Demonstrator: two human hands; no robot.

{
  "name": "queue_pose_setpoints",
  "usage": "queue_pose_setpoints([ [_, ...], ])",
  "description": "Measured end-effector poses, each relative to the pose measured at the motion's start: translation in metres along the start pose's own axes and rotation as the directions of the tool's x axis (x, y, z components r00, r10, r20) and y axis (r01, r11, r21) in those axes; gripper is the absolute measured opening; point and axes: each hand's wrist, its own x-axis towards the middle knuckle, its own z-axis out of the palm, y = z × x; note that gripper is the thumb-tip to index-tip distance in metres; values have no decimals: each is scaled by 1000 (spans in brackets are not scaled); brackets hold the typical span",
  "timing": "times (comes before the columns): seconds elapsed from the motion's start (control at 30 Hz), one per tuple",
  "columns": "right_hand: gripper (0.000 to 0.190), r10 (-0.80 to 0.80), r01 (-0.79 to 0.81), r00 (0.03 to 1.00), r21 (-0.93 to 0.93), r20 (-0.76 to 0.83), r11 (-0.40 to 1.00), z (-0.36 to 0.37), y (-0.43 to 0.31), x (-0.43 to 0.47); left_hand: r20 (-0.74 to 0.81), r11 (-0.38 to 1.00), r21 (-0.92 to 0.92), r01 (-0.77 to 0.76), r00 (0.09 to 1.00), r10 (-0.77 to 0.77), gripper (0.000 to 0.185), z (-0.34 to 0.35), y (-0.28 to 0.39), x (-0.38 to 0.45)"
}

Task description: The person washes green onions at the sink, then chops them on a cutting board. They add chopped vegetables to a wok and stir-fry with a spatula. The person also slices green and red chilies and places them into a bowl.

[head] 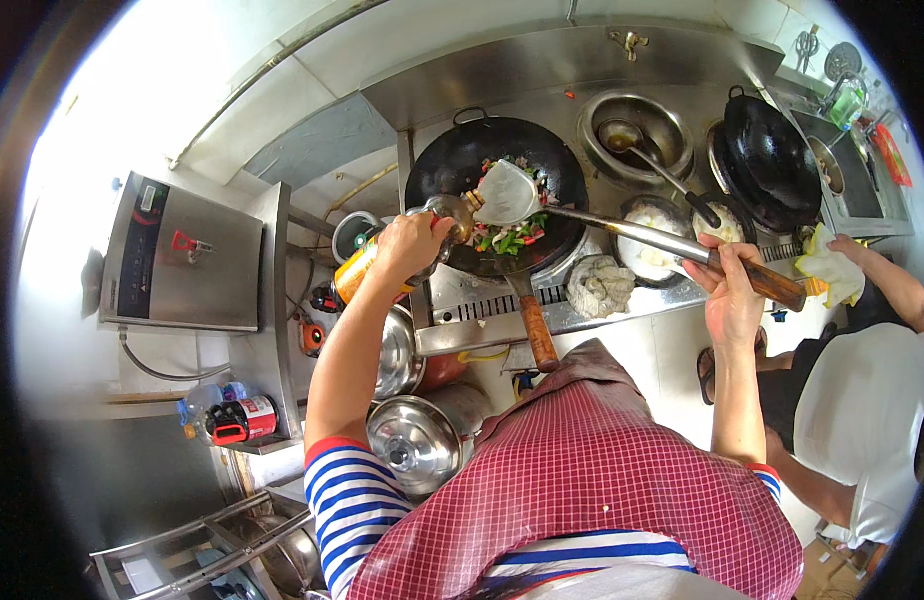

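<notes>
My left hand (411, 244) grips a large bottle (450, 217) with a yellow label, its neck tilted towards the wok spatula's blade. My right hand (732, 289) holds the spatula (619, 229) by its metal shaft near the wooden end. The spatula's broad metal blade is over a black wok (447, 161), above chopped green and red vegetables (510, 238) with paler pieces. The wok's wooden handle (535, 330) points towards me. Whether anything flows from the bottle cannot be seen.
Right of the wok are a metal pot (593, 139) with a ladle (660, 169), bowls of white contents (649, 247), a crumpled cloth (600, 285) and another black wok (777, 165). A co-worker (852, 397) stands at right, holding a yellowish cloth. Lidded metal pots (413, 442) stand below left.
</notes>
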Motion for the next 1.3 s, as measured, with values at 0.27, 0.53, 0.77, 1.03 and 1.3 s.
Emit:
queue_pose_setpoints([
  [0.27, 11, 6, -6, 1000, 9, 1, 1000, 0, 4, -3, 86, 998, 65, 17, 996, -23, 52, -6, 3, 3],
  [0.53, 9, 20, -20, 1000, 28, 7, 999, 3, 7, -3, 105, 994, 103, 19, 994, -30, 52, -15, 5, 1],
  [0.77, 9, 20, -20, 999, 22, 30, 1000, 3, 9, -2, 128, 990, 135, 39, 990, -56, 53, -19, 4, 0],
  [1.03, 10, 23, -25, 999, 48, 44, 999, 1, 13, 0, 130, 986, 157, 50, 989, -71, 54, -24, 6, -2],
  [1.3, 10, 19, -21, 998, 43, 52, 999, 0, 14, 0, 121, 984, 172, 38, 991, -59, 53, -23, 3, -2],
])
